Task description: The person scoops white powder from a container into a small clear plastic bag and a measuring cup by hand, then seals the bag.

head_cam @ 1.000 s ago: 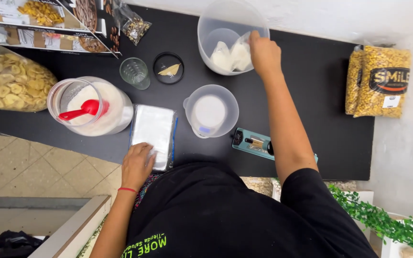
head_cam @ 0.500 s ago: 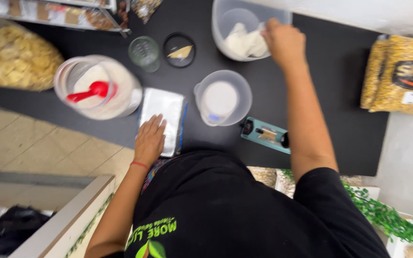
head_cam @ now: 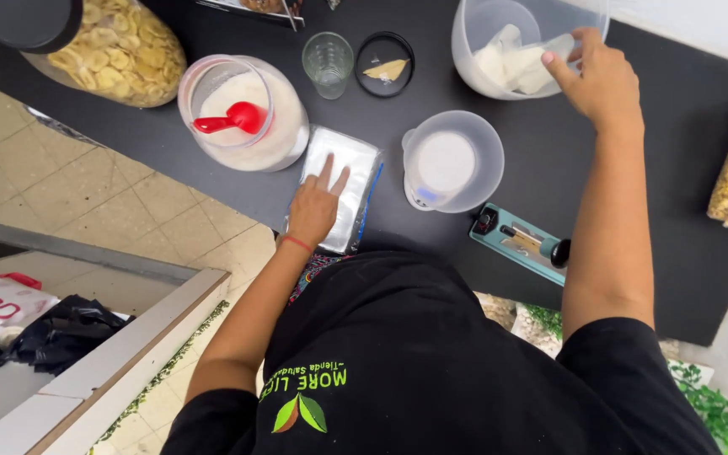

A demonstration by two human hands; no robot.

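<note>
Black worktop (head_cam: 212,160): left hand (head_cam: 313,211) flat, fingers spread on bag stack (head_cam: 343,181); right hand (head_cam: 600,80) grip pinching filled bag (head_cam: 520,63) at clear tub (head_cam: 486,21) rim, scale (head_cam: 452,160) below-left.

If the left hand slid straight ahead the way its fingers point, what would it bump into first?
The left hand lies flat on a stack of clear bags, fingers pointing up the counter. Straight on, it would probably meet the small clear cup first, though the white powder jar sits close beside that line.
</note>
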